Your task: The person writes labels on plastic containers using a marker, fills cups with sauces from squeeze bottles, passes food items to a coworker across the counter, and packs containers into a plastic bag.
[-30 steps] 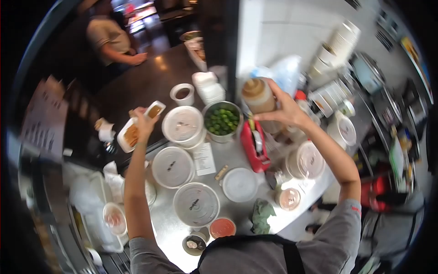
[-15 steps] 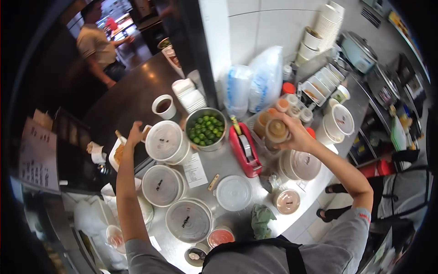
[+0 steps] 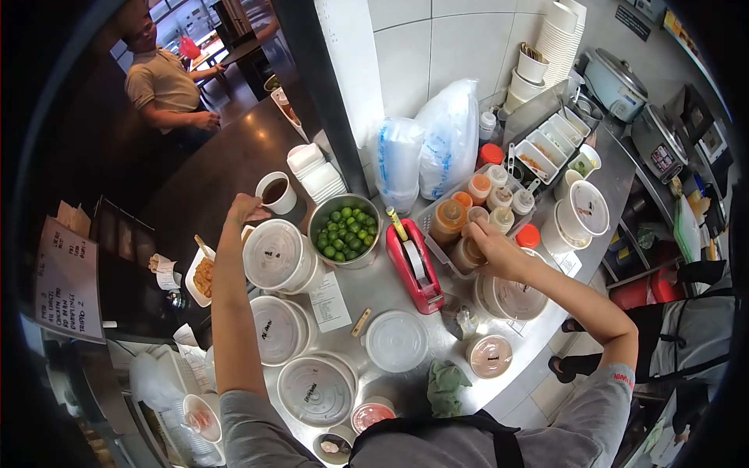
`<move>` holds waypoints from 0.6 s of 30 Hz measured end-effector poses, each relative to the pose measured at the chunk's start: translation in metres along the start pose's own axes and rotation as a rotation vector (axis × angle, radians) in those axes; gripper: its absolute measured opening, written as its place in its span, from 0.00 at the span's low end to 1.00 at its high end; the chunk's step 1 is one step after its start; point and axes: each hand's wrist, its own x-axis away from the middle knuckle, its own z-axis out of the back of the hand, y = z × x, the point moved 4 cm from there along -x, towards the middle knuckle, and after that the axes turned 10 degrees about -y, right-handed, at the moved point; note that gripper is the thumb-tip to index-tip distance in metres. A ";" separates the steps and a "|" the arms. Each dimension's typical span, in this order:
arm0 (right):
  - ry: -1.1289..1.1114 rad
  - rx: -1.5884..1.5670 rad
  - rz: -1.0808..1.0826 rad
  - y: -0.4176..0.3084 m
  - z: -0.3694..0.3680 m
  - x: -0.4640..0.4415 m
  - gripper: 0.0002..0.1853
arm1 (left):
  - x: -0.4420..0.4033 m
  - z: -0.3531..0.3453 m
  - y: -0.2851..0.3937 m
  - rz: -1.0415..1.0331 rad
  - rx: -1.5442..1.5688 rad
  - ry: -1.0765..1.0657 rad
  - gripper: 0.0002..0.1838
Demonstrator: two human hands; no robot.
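My right hand (image 3: 490, 243) is wrapped around the top of a squeeze bottle (image 3: 468, 253) with brown contents, at the near end of a clear plastic bin (image 3: 443, 251). Other squeeze bottles, among them an orange-brown one (image 3: 449, 220), stand upright in that bin. Across the counter, my left hand (image 3: 248, 209) is beside a white cup of dark liquid (image 3: 275, 193); its fingertips are partly hidden, and whether they touch the cup I cannot tell. Just below that hand sits a white lidded tub (image 3: 273, 251).
A metal pot of limes (image 3: 345, 232) and a red tape dispenser (image 3: 416, 269) stand mid-counter. Lidded tubs (image 3: 316, 392) line the near left. A loose lid (image 3: 396, 341) and green cloth (image 3: 447, 388) lie nearby. Another person (image 3: 162, 90) stands beyond the counter.
My right hand has lowered the squeeze bottle from above the bin to among the other bottles. My left hand has moved up and right, closer to the cup of dark liquid.
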 end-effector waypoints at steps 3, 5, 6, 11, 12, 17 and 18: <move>0.012 -0.023 0.004 0.001 0.004 -0.003 0.39 | -0.013 -0.001 -0.006 -0.072 0.142 -0.015 0.08; -0.012 -0.101 0.025 0.000 0.007 0.001 0.39 | -0.020 0.007 -0.013 -0.101 0.171 -0.023 0.06; -0.009 -0.105 0.008 0.004 0.004 0.002 0.39 | -0.024 0.013 -0.015 -0.196 0.194 -0.053 0.07; 0.227 0.028 0.085 0.018 -0.006 0.010 0.40 | 0.019 0.024 0.023 -0.524 -0.025 -0.248 0.15; 0.208 0.001 0.052 0.023 -0.010 0.009 0.40 | 0.047 0.017 0.041 -0.559 -0.024 -0.321 0.18; 0.246 0.035 0.038 -0.012 0.016 0.050 0.36 | 0.148 0.006 0.098 -0.375 -0.293 -0.253 0.09; 0.243 0.031 0.032 -0.020 0.019 0.065 0.36 | 0.175 -0.007 0.107 -0.376 -0.320 -0.283 0.09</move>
